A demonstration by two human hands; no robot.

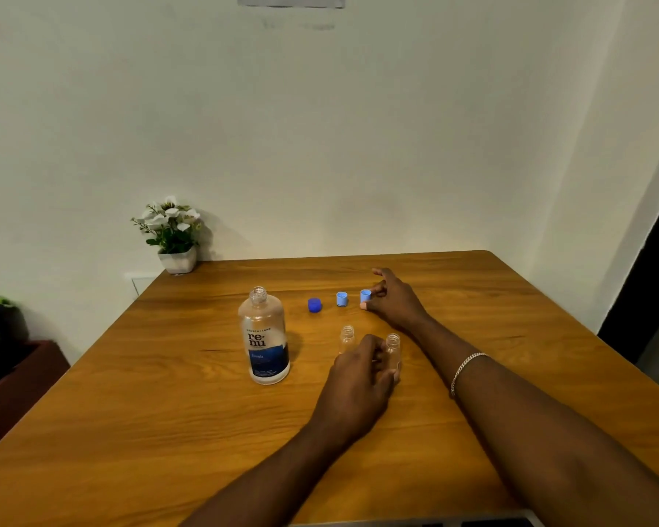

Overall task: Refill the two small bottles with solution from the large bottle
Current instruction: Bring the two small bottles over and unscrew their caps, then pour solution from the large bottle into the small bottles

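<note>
Large bottle [264, 336] upright and uncapped on the table [168, 412], just left of both hands. Beside it, first small bottle [347, 336] standing free, second small bottle [393, 346] within the curled left hand [358, 378], the nearer hand. Right hand [394, 300] farther back, pinching a pale blue cap [365, 295].

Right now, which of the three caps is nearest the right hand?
The rightmost light blue cap, between thumb and fingers of the right hand. The other light blue cap and the dark blue cap lie apart, further left.
</note>
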